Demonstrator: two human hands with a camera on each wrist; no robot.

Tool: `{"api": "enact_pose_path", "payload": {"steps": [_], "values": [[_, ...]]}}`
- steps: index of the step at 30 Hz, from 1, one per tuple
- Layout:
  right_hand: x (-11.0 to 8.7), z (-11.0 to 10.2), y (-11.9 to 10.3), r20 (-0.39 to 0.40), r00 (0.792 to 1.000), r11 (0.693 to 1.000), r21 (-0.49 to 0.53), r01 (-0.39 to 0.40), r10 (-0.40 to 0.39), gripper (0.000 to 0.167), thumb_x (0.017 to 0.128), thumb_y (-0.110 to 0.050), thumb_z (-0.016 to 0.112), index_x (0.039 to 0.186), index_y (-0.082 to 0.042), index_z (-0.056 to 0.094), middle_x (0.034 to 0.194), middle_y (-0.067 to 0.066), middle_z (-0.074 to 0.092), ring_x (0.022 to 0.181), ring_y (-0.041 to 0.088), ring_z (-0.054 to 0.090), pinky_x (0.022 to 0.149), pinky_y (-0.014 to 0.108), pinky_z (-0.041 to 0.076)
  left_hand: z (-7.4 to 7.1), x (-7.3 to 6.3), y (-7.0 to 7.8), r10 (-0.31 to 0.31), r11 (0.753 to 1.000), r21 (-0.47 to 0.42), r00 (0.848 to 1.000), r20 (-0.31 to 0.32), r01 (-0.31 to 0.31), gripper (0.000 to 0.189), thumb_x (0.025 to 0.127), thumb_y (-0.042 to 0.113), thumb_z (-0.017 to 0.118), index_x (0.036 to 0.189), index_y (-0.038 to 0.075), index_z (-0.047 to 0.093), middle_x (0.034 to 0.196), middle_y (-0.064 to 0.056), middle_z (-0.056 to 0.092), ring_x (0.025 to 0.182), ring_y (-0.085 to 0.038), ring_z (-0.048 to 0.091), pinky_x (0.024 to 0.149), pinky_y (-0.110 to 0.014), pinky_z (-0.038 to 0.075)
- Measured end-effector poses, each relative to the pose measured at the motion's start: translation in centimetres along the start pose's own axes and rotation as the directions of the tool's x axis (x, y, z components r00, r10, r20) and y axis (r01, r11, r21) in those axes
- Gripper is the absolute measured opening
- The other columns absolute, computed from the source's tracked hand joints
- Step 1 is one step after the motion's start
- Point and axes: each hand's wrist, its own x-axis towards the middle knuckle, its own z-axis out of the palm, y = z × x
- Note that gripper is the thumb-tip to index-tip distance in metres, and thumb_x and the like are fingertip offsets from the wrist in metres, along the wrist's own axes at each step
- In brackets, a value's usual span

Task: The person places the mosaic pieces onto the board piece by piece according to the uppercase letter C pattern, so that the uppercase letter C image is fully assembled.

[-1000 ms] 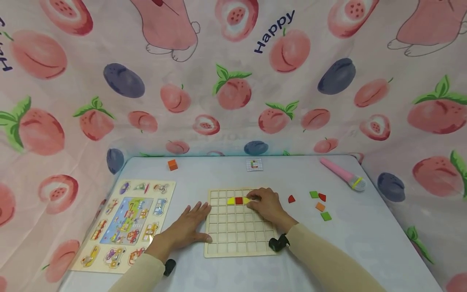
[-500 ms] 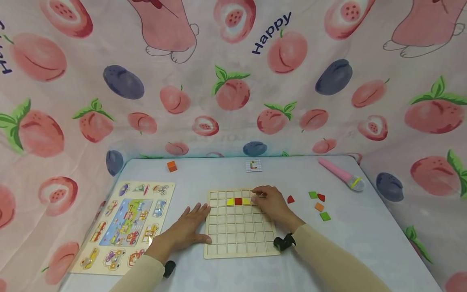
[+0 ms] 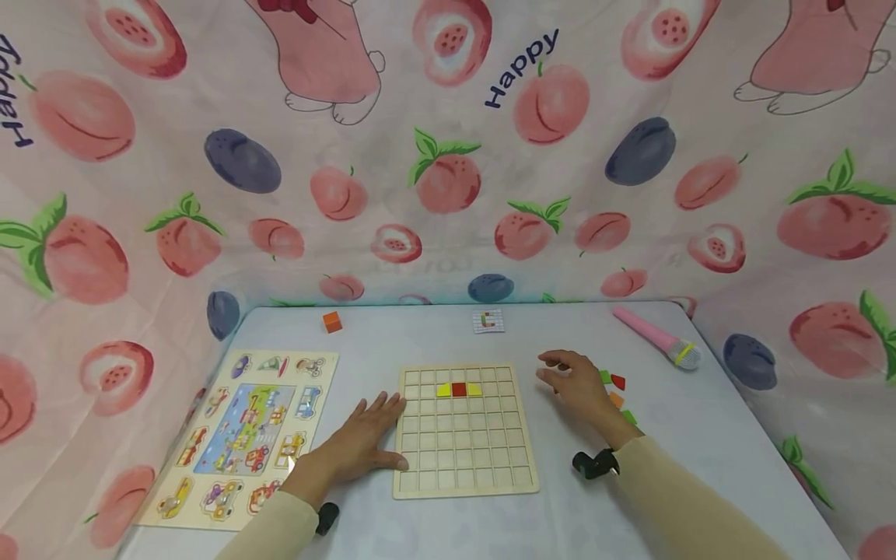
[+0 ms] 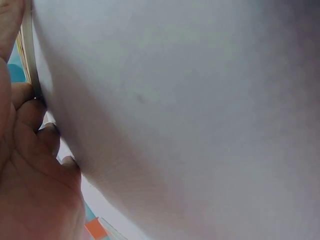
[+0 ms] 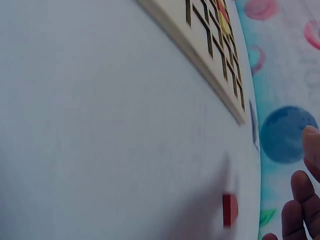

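A wooden grid board [image 3: 465,460] lies in the middle of the table in the head view. A red square tile [image 3: 458,390] sits in its second row between a left yellow tile [image 3: 444,391] and a right yellow tile [image 3: 474,390]. My left hand [image 3: 360,439] rests with spread fingers against the board's left edge. To the right of the board, my right hand [image 3: 577,386] hovers with loosely bent fingers and nothing between them. A red rounded piece [image 5: 230,210] lies on the table near it in the right wrist view; the hand hides this piece in the head view.
Beyond the right hand lie green [image 3: 629,418], orange [image 3: 616,400] and red [image 3: 618,382] pieces, partly covered. A pink toy microphone [image 3: 654,334] lies back right. A pattern card [image 3: 488,321] and orange cube [image 3: 332,322] stand at the back, a picture puzzle [image 3: 308,430] at left.
My right hand has let go of the right yellow tile, leaving it in the grid, and moved right, off the board to the loose pieces. The left hand has stayed put.
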Motion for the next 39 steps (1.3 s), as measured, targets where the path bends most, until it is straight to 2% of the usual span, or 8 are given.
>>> {"api": "enact_pose_path", "payload": {"steps": [9, 15, 18, 21, 24, 28, 35, 39], "values": [[-1.2, -4.0, 3.6, -0.061, 0.998, 1.000, -0.025, -0.002, 0.000, 0.038, 0.101, -0.022, 0.072, 0.133, -0.004, 0.069, 0.130, 0.022, 0.069, 0.118, 0.037, 0.060, 0.101, 0.047, 0.048, 0.0, 0.0, 0.0, -0.001, 1.000, 0.003, 1.000, -0.003, 0.001, 0.107, 0.084, 0.054, 0.082, 0.166, 0.009, 0.032, 0.175, -0.009, 0.025, 0.165, -0.031, 0.012, 0.136, -0.053, 0.004], [-2.3, -6.5, 6.0, -0.049, 0.996, 0.996, -0.041, -0.078, 0.076, 0.043, 0.104, -0.030, 0.068, 0.138, -0.005, 0.066, 0.130, 0.021, 0.067, 0.117, 0.034, 0.057, 0.089, 0.036, 0.052, 0.0, -0.1, 0.1, 0.002, 1.000, -0.001, 1.000, -0.009, -0.002, 0.107, 0.084, 0.054, 0.082, 0.166, 0.009, 0.032, 0.175, -0.009, 0.025, 0.165, -0.031, 0.012, 0.136, -0.054, 0.004], [-3.2, -7.5, 6.9, -0.030, 0.992, 0.991, -0.046, -0.126, 0.125, 0.048, 0.105, -0.037, 0.065, 0.141, -0.005, 0.063, 0.135, 0.022, 0.065, 0.121, 0.034, 0.054, 0.092, 0.038, 0.048, 0.0, -0.1, 0.0, 0.005, 1.000, 0.000, 1.000, -0.010, -0.005, 0.107, 0.084, 0.055, 0.081, 0.166, 0.009, 0.032, 0.175, -0.009, 0.025, 0.165, -0.031, 0.013, 0.136, -0.054, 0.004], [-4.2, -8.1, 7.7, -0.024, 0.988, 0.986, -0.063, -0.152, 0.151, 0.054, 0.105, -0.043, 0.064, 0.143, -0.004, 0.062, 0.140, 0.023, 0.063, 0.125, 0.037, 0.054, 0.096, 0.046, 0.050, 0.1, -0.1, 0.0, 0.008, 1.000, 0.000, 1.000, -0.009, -0.008, 0.107, 0.084, 0.056, 0.081, 0.167, 0.009, 0.031, 0.175, -0.009, 0.025, 0.165, -0.031, 0.012, 0.136, -0.054, 0.004], [-5.2, -8.4, 8.4, -0.035, 0.990, 0.986, -0.097, -0.138, 0.136, 0.053, 0.105, -0.039, 0.065, 0.141, 0.000, 0.062, 0.140, 0.028, 0.062, 0.127, 0.044, 0.056, 0.101, 0.059, 0.051, 0.1, -0.1, 0.0, 0.010, 1.000, 0.005, 1.000, -0.005, -0.010, 0.107, 0.085, 0.056, 0.081, 0.167, 0.010, 0.030, 0.176, -0.008, 0.024, 0.165, -0.030, 0.012, 0.136, -0.054, 0.004], [-6.2, -8.6, 9.2, -0.014, 0.994, 0.982, -0.159, -0.105, 0.105, 0.048, 0.103, -0.028, 0.069, 0.139, 0.002, 0.062, 0.140, 0.030, 0.062, 0.132, 0.051, 0.051, 0.107, 0.070, 0.044, 0.1, 0.0, -0.1, 0.009, 1.000, 0.005, 1.000, -0.003, -0.009, 0.108, 0.084, 0.057, 0.081, 0.167, 0.010, 0.030, 0.176, -0.008, 0.023, 0.165, -0.030, 0.011, 0.136, -0.054, 0.004], [-7.2, -9.6, 10.3, 0.103, 0.994, 0.983, -0.182, -0.010, 0.030, 0.050, 0.096, -0.018, 0.077, 0.140, 0.001, 0.062, 0.141, 0.030, 0.060, 0.134, 0.052, 0.048, 0.107, 0.071, 0.040, 0.0, 0.1, 0.0, 0.001, 1.000, 0.002, 1.000, 0.003, -0.001, 0.108, 0.084, 0.057, 0.081, 0.167, 0.011, 0.030, 0.176, -0.007, 0.023, 0.165, -0.029, 0.011, 0.136, -0.053, 0.003], [-7.2, -9.7, 10.6, 0.111, 0.994, 0.981, -0.194, 0.020, 0.002, 0.040, 0.095, -0.013, 0.077, 0.133, -0.001, 0.069, 0.138, 0.028, 0.063, 0.132, 0.052, 0.049, 0.105, 0.071, 0.041, -0.1, 0.1, 0.0, -0.008, 1.000, 0.000, 1.000, 0.005, 0.008, 0.108, 0.084, 0.056, 0.082, 0.167, 0.011, 0.031, 0.176, -0.007, 0.023, 0.165, -0.029, 0.011, 0.136, -0.053, 0.003]]}}
